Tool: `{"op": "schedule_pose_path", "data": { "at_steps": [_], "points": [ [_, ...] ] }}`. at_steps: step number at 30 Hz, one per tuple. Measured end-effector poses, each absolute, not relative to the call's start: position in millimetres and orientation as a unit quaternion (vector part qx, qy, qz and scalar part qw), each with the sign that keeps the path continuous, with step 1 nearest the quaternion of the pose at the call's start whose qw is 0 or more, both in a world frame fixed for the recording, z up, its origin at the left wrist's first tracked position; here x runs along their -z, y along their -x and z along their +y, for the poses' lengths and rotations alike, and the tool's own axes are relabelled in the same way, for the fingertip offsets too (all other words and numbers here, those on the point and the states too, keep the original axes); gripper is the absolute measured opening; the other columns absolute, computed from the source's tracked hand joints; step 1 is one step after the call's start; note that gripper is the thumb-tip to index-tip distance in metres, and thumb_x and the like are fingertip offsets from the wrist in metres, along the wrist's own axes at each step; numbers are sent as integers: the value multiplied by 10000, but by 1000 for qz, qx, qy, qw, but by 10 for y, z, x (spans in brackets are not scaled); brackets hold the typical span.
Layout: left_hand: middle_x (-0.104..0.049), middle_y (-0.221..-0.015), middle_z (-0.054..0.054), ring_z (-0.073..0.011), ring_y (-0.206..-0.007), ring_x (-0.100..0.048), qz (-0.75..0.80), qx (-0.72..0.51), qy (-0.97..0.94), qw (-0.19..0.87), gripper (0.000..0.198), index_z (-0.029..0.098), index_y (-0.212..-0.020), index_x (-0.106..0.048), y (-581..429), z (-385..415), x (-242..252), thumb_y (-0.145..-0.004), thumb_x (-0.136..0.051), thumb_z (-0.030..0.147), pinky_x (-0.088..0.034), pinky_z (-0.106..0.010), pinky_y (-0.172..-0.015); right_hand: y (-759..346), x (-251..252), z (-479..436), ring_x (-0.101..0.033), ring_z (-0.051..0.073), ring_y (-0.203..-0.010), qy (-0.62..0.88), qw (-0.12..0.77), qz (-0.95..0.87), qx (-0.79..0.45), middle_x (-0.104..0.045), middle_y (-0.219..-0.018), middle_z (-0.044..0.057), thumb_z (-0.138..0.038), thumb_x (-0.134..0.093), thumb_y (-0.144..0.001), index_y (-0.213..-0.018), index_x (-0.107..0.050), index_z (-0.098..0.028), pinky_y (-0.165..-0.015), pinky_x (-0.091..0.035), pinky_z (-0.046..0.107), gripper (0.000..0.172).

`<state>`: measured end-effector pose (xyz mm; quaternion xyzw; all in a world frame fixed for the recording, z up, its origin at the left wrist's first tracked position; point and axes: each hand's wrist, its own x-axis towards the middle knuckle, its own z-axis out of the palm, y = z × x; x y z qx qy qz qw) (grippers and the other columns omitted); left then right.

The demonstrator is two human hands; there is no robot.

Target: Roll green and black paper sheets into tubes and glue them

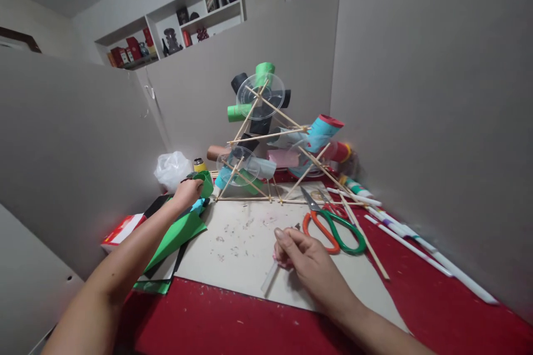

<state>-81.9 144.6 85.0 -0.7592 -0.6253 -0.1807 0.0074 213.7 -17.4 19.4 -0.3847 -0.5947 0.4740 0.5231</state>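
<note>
My left hand (pixel 187 191) is stretched out to the left and closed around a small green paper roll (pixel 205 182). My right hand (pixel 306 258) rests on the beige board (pixel 245 244), fingers pinched on a clear stick (pixel 270 277) with something pink under them. Behind stands a model wheel (pixel 266 138) of wooden skewers, clear plastic discs and paper tubes in green, black, blue and pink. Scissors (pixel 333 227) with orange and green handles lie just right of my right hand.
Green and black paper sheets (pixel 175 238) lie at the left on the red table (pixel 233 321), beside a red box (pixel 120 230). A white plastic bag (pixel 172 169) and small jar sit behind. White sticks (pixel 416 247) run along the right wall. Grey partition walls close in on three sides.
</note>
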Motion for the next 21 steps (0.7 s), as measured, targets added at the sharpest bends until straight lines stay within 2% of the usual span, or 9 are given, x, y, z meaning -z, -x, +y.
{"op": "schedule_pose_path", "data": {
  "at_steps": [5,9,13,18,21],
  "points": [
    [-588,-1178,-94,-217,-997,-606,-634,172,752,40,303,155,-1178,-566,763,1666,-755,-921,-561,314,-527,-415,-841,-2117,-198,-185,-431,152,-585,379,508,-620,-461,-484,-569,-6,-575,-459,-890,-580,-489,-197,-602,-353,293,490],
    [-596,-1158,-91,-215,-974,-612,-619,230,749,60,318,147,-1184,-560,752,1694,-754,-920,-560,323,-528,-414,-831,-2117,-183,-187,-460,159,-605,372,504,-627,-463,-497,-578,-1,-568,-460,-889,-583,-490,-197,-624,-373,298,482],
    [-667,-1067,-87,-155,-747,-648,-583,310,748,62,282,171,-1192,-532,735,1440,-701,-926,-511,264,-529,-317,-729,-2112,-164,-183,-447,139,-594,370,526,-600,-476,-506,-617,-15,-537,-532,-861,-660,-505,-196,-581,-370,272,397],
    [-688,-801,-29,-127,-603,-647,-493,354,794,32,202,194,-958,-576,530,703,-526,-951,-410,308,-497,-231,-566,-2104,-153,-174,-458,118,-556,369,550,-562,-495,-528,-647,-27,-520,-613,-810,-776,-523,-200,-520,-374,241,334],
    [-691,-737,-25,-146,-654,-668,-420,343,840,16,223,220,-858,-607,403,71,-365,-928,-442,352,-526,-250,-620,-2119,-159,-146,-487,106,-519,368,560,-543,-506,-555,-650,-28,-530,-580,-837,-772,-498,-208,-503,-411,232,339]
  ]
}}
